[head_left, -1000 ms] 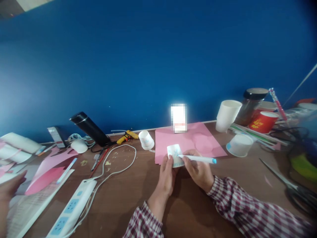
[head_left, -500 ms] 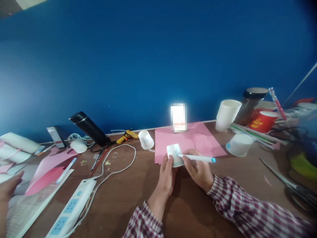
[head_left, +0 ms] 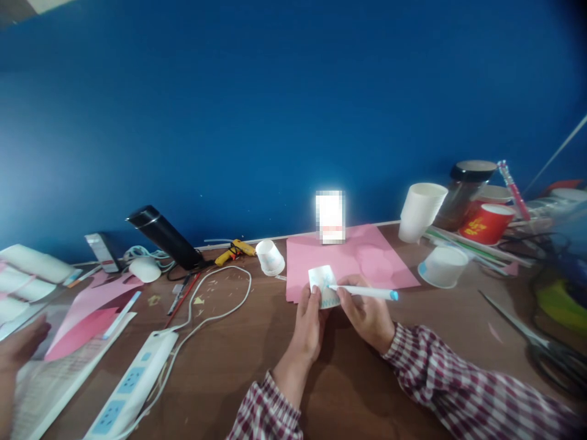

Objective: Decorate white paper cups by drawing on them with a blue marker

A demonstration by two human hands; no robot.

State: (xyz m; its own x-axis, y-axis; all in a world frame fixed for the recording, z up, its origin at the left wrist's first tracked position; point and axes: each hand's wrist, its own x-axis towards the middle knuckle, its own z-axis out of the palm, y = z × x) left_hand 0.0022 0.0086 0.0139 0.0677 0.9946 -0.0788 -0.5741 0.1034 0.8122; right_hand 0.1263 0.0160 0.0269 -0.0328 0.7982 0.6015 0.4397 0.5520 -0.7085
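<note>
A small white paper cup with blue print (head_left: 323, 286) is gripped by the left hand (head_left: 308, 325) above the brown wooden bench (head_left: 238, 360), at the near edge of a pink paper sheet (head_left: 367, 256). A white marker with a blue cap (head_left: 367, 293) is held in the right hand (head_left: 369, 318), its tip touching the cup.

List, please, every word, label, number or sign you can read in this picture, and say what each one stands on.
No text can be read for certain.
Red cup: yellow characters, too blurred to read.
Card against the wall: pixelated, unreadable.
Printed sheet at the left: lines of print too small to read.
Small paper cup held by the left hand: blue pattern only, no letters visible; the right hand holds a pen to it.
</note>
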